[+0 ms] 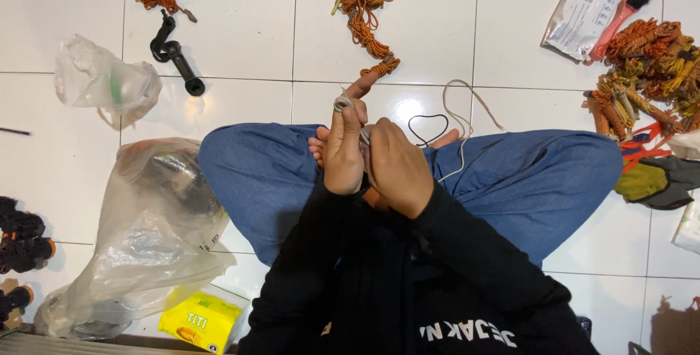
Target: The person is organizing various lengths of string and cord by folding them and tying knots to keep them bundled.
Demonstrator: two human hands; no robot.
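A pale cord is kept taut around the raised left hand, its grip clamped; the right hand is pinched on the cord's end.

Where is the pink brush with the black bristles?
In the head view, the pink brush lies on the white tiled floor at the top right, resting against a clear plastic packet, just above a pile of orange braided cords.

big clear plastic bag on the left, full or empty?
Not empty. The clear plastic bag bulges on the white tile floor, with a dark round thing showing through near its top. What that thing is: cannot tell.
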